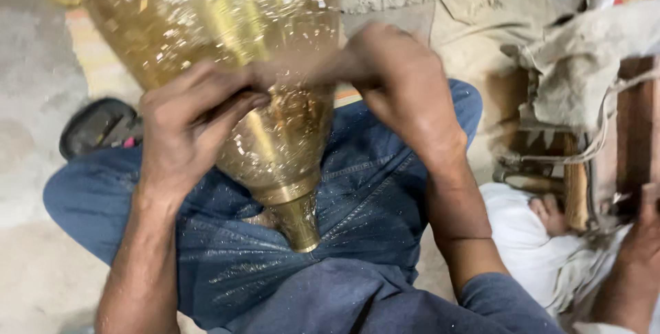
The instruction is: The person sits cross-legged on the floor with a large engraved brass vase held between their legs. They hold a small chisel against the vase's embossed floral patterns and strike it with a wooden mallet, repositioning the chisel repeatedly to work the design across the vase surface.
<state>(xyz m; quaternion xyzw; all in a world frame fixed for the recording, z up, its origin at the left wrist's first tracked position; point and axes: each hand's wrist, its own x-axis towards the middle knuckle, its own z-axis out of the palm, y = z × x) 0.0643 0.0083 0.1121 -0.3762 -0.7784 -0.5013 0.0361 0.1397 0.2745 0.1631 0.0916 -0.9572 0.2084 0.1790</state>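
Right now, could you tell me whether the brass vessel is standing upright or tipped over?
Tipped: the brass vessel lies on the person's lap, its narrow neck pointing toward them, held by left hand and right hand.

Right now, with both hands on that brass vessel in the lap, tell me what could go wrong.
1. The large golden brass vessel rests tilted, neck down, on the blue-jeaned lap; it could roll or slip off.
2. Bright metal flecks cover the vessel and jeans; the bare left hand and right hand pressed against it could likely get nicked or pricked.
3. Another person's hand works close at the right, within range of a swinging elbow.
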